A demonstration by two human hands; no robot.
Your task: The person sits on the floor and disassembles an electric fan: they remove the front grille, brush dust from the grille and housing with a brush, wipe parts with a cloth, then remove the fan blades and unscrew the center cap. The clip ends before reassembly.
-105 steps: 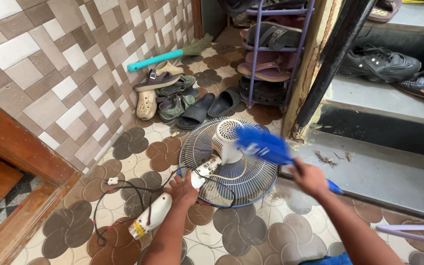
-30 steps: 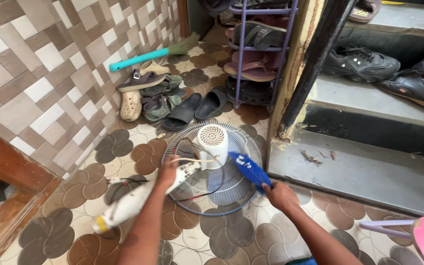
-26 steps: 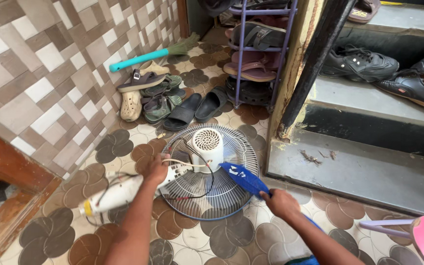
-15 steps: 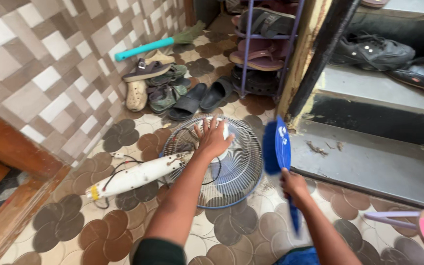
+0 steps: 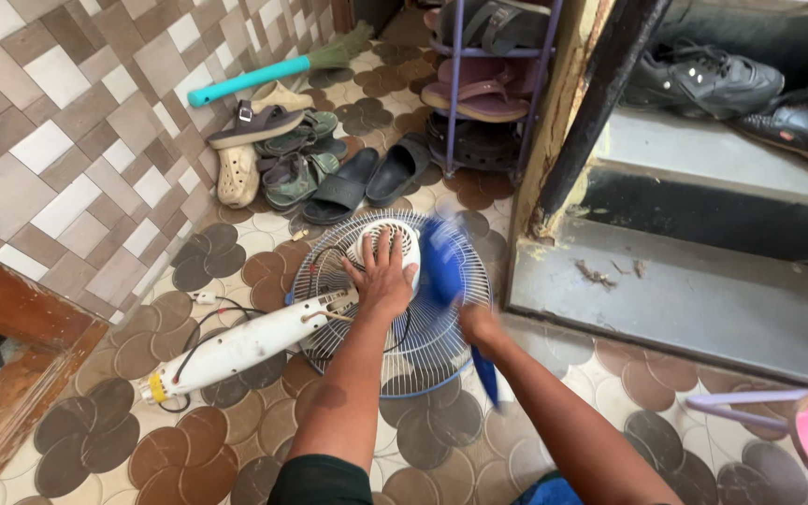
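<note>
Fan: a white electric fan (image 5: 367, 309) lies flat on the patterned floor tiles (image 5: 226, 440), its round wire grille facing up and its white stem pointing to the lower left.
Left hand: the left hand (image 5: 382, 276) is open, fingers spread, palm pressing on the white motor housing (image 5: 395, 241) in the grille centre; it grips nothing.
Right hand: the right hand (image 5: 481, 323) is closed around the handle of a blue brush (image 5: 443, 271), blurred, over the right part of the grille.
Cable: a black cord (image 5: 226, 313) runs beside the stem.
Labels: a small yellow patch (image 5: 155, 387) sits at the stem end; no package is seen.
Around: sandals (image 5: 292, 168) and a teal-handled broom (image 5: 254, 79) near the wall, a purple shoe rack (image 5: 493, 84) behind the fan.
</note>
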